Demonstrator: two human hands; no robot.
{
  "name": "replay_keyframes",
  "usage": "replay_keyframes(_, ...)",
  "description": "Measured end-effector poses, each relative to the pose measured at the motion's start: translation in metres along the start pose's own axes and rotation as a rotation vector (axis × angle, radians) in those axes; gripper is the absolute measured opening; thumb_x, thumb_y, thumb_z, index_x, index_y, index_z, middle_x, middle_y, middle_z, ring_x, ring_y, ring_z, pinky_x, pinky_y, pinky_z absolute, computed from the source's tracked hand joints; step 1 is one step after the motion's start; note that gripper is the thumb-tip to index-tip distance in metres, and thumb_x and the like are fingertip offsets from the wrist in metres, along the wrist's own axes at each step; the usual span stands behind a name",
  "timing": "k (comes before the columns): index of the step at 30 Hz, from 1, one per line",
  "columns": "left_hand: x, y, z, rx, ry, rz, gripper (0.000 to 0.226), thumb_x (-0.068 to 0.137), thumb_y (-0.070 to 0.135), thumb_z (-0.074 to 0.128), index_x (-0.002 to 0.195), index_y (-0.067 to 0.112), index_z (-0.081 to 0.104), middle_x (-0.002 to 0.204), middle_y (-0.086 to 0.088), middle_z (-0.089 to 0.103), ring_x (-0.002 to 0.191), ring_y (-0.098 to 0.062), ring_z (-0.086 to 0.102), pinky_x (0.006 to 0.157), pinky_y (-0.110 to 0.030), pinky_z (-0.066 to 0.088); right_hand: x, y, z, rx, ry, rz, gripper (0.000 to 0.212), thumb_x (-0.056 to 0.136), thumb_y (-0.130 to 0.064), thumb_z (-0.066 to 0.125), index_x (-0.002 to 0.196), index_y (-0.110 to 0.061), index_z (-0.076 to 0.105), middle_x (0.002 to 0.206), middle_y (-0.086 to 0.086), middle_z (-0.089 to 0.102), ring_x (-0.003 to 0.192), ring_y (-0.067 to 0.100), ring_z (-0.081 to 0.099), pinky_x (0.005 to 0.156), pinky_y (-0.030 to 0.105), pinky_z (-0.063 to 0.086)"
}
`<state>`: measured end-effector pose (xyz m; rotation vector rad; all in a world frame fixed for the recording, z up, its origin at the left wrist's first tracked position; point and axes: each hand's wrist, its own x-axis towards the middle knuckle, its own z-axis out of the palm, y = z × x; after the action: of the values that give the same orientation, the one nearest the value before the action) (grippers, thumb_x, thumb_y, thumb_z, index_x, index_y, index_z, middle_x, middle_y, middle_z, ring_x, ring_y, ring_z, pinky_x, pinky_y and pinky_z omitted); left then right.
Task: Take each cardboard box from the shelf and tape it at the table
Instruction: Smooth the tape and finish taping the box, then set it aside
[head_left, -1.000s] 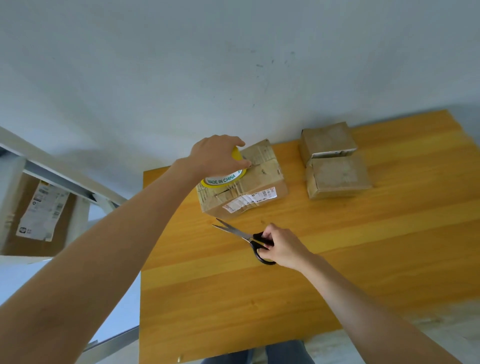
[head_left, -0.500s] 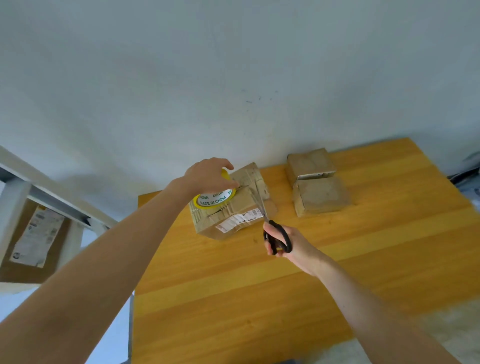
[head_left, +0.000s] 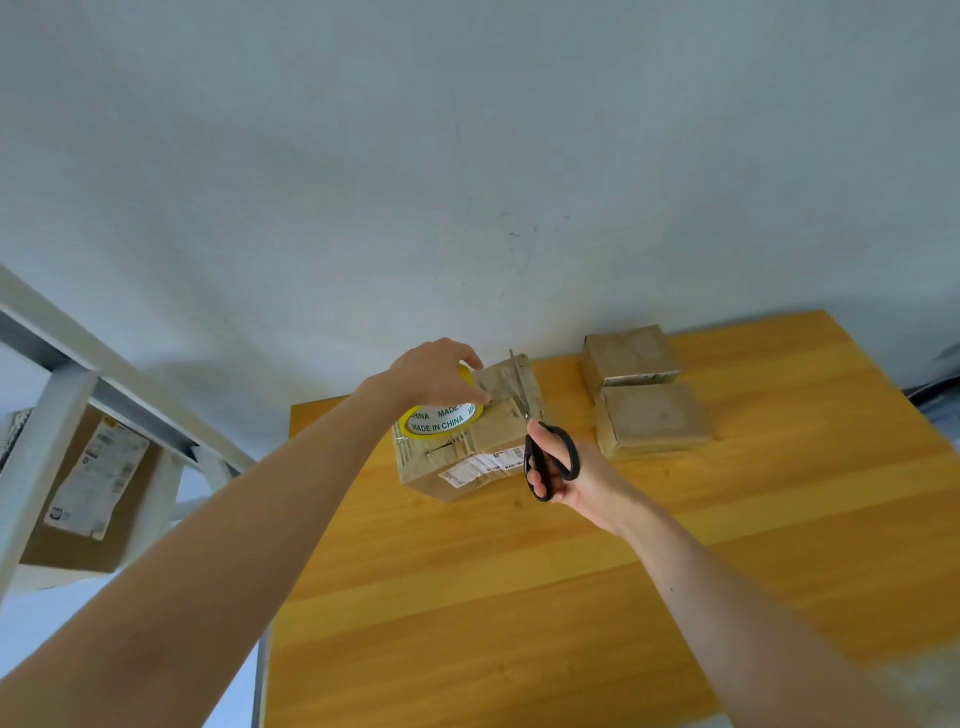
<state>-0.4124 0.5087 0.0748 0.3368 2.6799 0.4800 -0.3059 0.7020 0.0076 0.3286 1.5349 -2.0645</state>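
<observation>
A cardboard box (head_left: 498, 441) with a white label stands on the wooden table (head_left: 571, 597) near its far left corner. My left hand (head_left: 434, 374) grips a yellow tape roll (head_left: 441, 421) printed "MADE IN CHINA" on top of this box. My right hand (head_left: 563, 478) holds black-handled scissors (head_left: 550, 457), whose blades point up over the box top, right of the roll. Two smaller cardboard boxes (head_left: 652, 421) sit side by side further right by the wall.
A white metal shelf (head_left: 57, 374) stands to the left of the table and holds a large cardboard box (head_left: 93, 493) with a paper label. A grey wall rises behind the table. Dark cables lie at the far right edge.
My right hand lifted the scissors off the table and swung their blades up over the box top beside the tape. My left hand stayed on the roll.
</observation>
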Motion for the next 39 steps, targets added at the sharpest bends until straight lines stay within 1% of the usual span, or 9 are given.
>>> replay_keyframes(5,0.0,0.001,0.001,-0.012,0.013,-0.002,0.05,0.08,0.044,0.071,0.126,0.03,0.057,0.136,0.0,0.048,0.118,-0.023,0.05,0.082,-0.029,0.039,-0.003,0.002,-0.004,-0.068,0.024,-0.026,0.046,0.078,-0.05,0.072,0.079,-0.006,0.059,0.067,0.008,0.054,0.059,0.018,0.049,0.062,0.027,0.041)
replay_keyframes(12,0.002,0.009,0.004,-0.004,0.016,-0.001,0.048,0.079,0.042,0.071,0.123,0.032,0.058,0.135,0.001,0.049,0.115,-0.022,0.051,0.081,-0.029,0.038,-0.011,0.003,-0.009,-0.134,0.079,-0.063,0.042,0.081,-0.046,0.07,0.07,-0.009,0.053,0.06,0.004,0.048,0.055,0.015,0.044,0.057,0.021,0.041)
replay_keyframes(17,0.0,0.011,0.005,-0.12,-0.009,-0.001,0.043,0.078,0.035,0.074,0.119,0.028,0.061,0.124,0.001,0.051,0.107,-0.021,0.052,0.079,-0.028,0.047,-0.014,0.001,-0.021,-0.153,0.171,-0.057,0.042,0.086,-0.044,0.069,0.065,-0.012,0.05,0.056,-0.001,0.046,0.053,0.014,0.041,0.059,0.024,0.036)
replay_keyframes(24,-0.011,0.005,0.006,-0.262,0.003,0.006,0.034,0.075,0.027,0.078,0.105,0.029,0.06,0.103,-0.002,0.06,0.089,-0.02,0.062,0.071,-0.029,0.054,-0.015,-0.001,-0.034,-0.238,0.237,-0.054,0.048,0.08,-0.051,0.071,0.066,-0.008,0.057,0.057,0.007,0.055,0.05,0.017,0.05,0.058,0.026,0.048)
replay_keyframes(26,-0.014,0.004,0.004,-0.263,-0.015,0.002,0.034,0.074,0.025,0.079,0.102,0.028,0.06,0.1,-0.004,0.06,0.088,-0.021,0.063,0.072,-0.032,0.054,-0.014,-0.001,-0.032,-0.302,0.23,-0.072,0.051,0.078,-0.056,0.068,0.065,-0.009,0.056,0.058,0.008,0.056,0.05,0.016,0.053,0.061,0.026,0.05)
replay_keyframes(28,-0.017,0.002,0.001,-0.275,-0.032,-0.002,0.032,0.074,0.023,0.079,0.098,0.027,0.058,0.099,-0.006,0.06,0.087,-0.023,0.062,0.071,-0.034,0.053,-0.012,-0.001,-0.031,-0.395,0.224,-0.085,0.055,0.078,-0.061,0.065,0.064,-0.009,0.053,0.057,0.008,0.056,0.049,0.012,0.055,0.072,0.029,0.049)
replay_keyframes(31,-0.02,-0.001,0.001,-0.285,-0.027,0.007,0.028,0.076,0.022,0.078,0.094,0.024,0.057,0.092,-0.003,0.058,0.081,-0.021,0.058,0.064,-0.029,0.047,-0.008,-0.006,-0.026,-0.566,0.248,-0.099,0.063,0.075,-0.069,0.06,0.08,-0.007,0.051,0.057,0.002,0.056,0.055,0.006,0.058,0.085,0.033,0.045)
replay_keyframes(35,-0.027,-0.006,0.006,-0.354,0.045,-0.027,0.028,0.083,0.039,0.071,0.09,0.015,0.058,0.086,-0.004,0.06,0.073,-0.017,0.053,0.06,-0.024,0.041,-0.011,-0.009,-0.017,-0.741,0.273,-0.122,0.056,0.081,-0.065,0.062,0.082,-0.013,0.041,0.067,-0.001,0.04,0.061,0.014,0.043,0.062,0.025,0.036)
replay_keyframes(39,-0.032,-0.015,0.01,-0.373,0.125,-0.044,0.029,0.084,0.037,0.07,0.075,0.016,0.051,0.081,-0.003,0.057,0.07,-0.016,0.049,0.061,-0.025,0.039,-0.012,0.002,-0.015,-0.874,0.317,-0.158,0.054,0.079,-0.068,0.063,0.086,-0.019,0.042,0.068,-0.004,0.046,0.059,0.013,0.048,0.058,0.027,0.039)
